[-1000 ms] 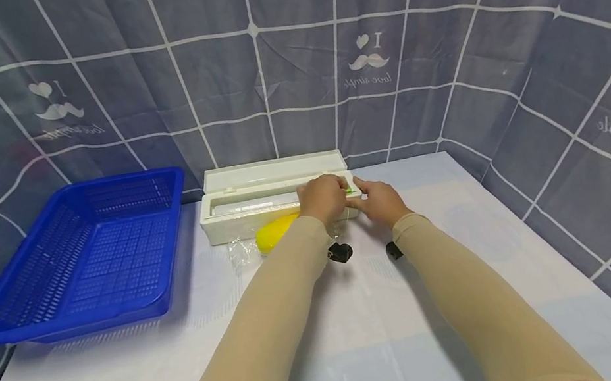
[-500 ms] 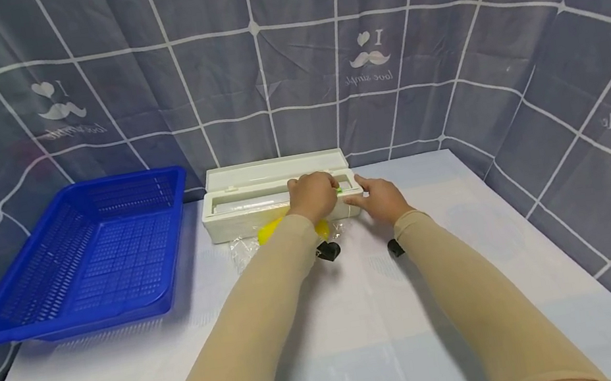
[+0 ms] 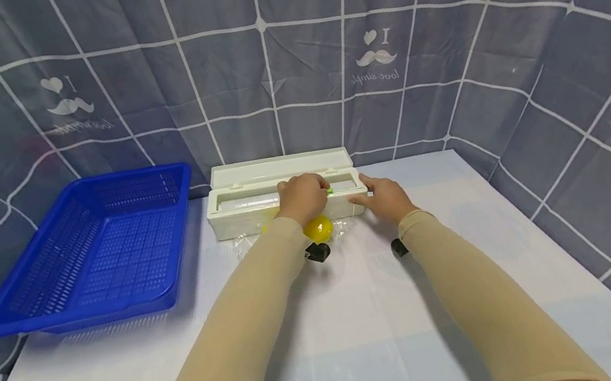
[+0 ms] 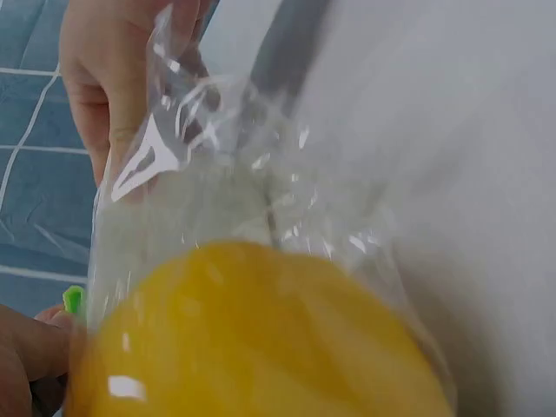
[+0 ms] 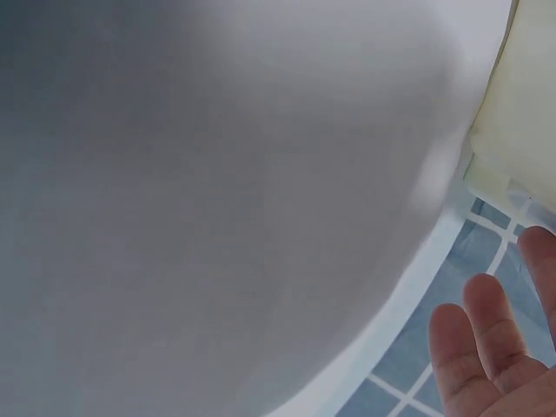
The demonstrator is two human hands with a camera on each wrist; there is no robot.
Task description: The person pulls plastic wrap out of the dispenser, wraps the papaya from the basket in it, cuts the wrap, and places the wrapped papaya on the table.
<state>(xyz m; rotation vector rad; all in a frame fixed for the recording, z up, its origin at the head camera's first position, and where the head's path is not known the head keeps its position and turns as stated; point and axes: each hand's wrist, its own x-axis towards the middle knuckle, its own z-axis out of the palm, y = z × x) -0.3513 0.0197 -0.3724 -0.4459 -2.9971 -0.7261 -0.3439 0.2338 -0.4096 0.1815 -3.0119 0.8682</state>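
One yellow item (image 3: pixel 319 229), under clear film (image 4: pixel 208 182), sits before one white box (image 3: pixel 244 222). Two hands: left hand (image 3: pixel 303 197) closed, pinching one green tab (image 3: pixel 330 190); right hand (image 3: pixel 389 199) grips the box's right end between thumb and finger. One lid (image 3: pixel 280 167) stands raised behind.

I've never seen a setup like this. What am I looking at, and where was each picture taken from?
There is no robot here, just a person's two bare hands. The wide view comes from a camera on the head, looking forward and down; the close ones come from a camera on each wrist.

On the table are a blue basket to the left and a white box with its lid open. In front of the box is something yellow, with clear film over it.

The left hand pinches a small green piece at the box; the right hand holds the box's right end.
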